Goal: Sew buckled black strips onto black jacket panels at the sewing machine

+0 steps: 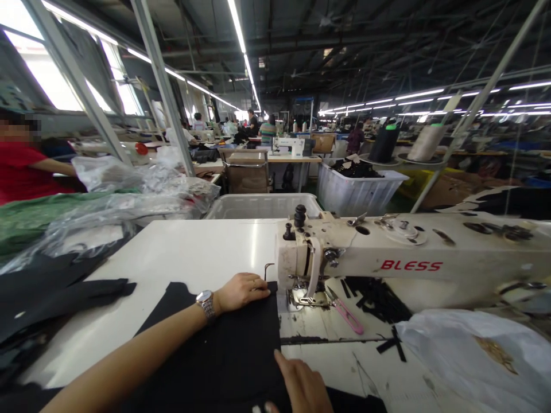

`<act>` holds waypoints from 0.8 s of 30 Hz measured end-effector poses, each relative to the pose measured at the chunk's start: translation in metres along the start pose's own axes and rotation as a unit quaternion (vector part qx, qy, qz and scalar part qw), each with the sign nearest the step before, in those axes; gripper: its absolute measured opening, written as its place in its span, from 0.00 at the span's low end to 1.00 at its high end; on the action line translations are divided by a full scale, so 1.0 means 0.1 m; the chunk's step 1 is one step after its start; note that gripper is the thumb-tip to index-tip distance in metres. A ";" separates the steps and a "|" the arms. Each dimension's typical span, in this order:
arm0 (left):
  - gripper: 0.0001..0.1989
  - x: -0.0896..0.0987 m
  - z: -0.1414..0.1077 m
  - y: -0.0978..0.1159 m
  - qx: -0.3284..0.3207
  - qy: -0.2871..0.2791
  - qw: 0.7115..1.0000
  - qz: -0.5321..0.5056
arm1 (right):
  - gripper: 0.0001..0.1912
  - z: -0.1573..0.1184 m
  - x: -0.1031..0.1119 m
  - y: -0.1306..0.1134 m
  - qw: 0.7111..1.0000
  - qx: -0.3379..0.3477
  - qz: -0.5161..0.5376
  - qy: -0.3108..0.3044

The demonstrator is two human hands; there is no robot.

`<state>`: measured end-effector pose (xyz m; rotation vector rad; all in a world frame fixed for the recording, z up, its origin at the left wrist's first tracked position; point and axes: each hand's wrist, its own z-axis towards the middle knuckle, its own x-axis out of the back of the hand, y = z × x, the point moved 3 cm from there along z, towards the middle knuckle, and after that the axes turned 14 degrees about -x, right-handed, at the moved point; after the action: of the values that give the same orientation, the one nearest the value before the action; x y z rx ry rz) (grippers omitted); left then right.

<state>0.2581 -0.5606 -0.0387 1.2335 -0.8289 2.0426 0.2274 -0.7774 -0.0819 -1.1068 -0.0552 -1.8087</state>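
Note:
A piece of black fabric [224, 350] lies on the white sewing table, its right edge beside the needle area of the sewing machine [413, 252]. My left hand [243, 291], a watch on its wrist, has its fingers together on the fabric's upper right corner, just left of the presser foot [303, 299]. Lower down, my right hand [305, 383] rests at the fabric's right edge with thumb and index finger apart; the bottom of the frame cuts it off. Pink-handled thread snips [346, 312] lie right of the presser foot.
Black fabric strips [376, 301] are heaped under the machine arm. A white plastic bag [477, 355] sits at right. More dark fabric [69, 292] and plastic-wrapped goods [150, 183] lie at left. Behind stand a bin of scraps [361, 192] and thread cones [383, 143]. A person in red [26, 169] is at far left.

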 end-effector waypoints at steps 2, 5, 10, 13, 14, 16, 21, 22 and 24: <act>0.15 0.02 -0.08 -0.02 0.000 -0.007 1.000 0.016 | 0.23 0.11 -0.08 -0.12 0.997 -0.018 0.020 -0.068; 0.15 0.07 -0.20 0.01 0.012 -0.024 0.999 0.033 | 0.16 0.33 -0.08 -0.31 0.976 -0.092 0.121 -0.158; 0.16 0.55 -0.72 0.04 0.221 -0.046 0.974 0.037 | 0.09 0.86 0.22 -0.90 0.885 -0.118 0.359 -0.272; 0.15 1.15 -1.47 0.11 0.508 -0.084 0.852 0.094 | 0.08 1.45 0.37 -1.31 0.856 -0.124 0.427 -0.264; 0.15 1.37 -1.75 0.20 0.577 -0.095 0.803 0.118 | 0.07 1.70 0.39 -1.46 0.851 -0.120 0.448 -0.247; 0.16 1.74 -2.27 0.47 0.660 -0.115 0.727 0.150 | 0.07 2.25 0.41 -1.72 0.857 -0.117 0.474 -0.162; 0.17 2.03 -3.21 1.31 0.792 -0.181 0.571 0.118 | 0.18 3.37 0.50 -1.97 0.873 -0.132 0.464 0.075; 0.19 2.01 -3.31 1.44 0.804 -0.186 0.555 0.107 | 0.21 3.47 0.53 -1.91 0.874 -0.147 0.447 0.121; 0.22 1.96 -3.43 1.62 0.817 -0.192 0.536 0.090 | 0.25 3.53 0.50 -1.73 0.874 -0.186 0.414 0.176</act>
<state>-0.1206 -0.3649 -0.0205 2.5342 1.4879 2.4895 0.3245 -0.5531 0.2304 -0.8333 0.8912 -1.2065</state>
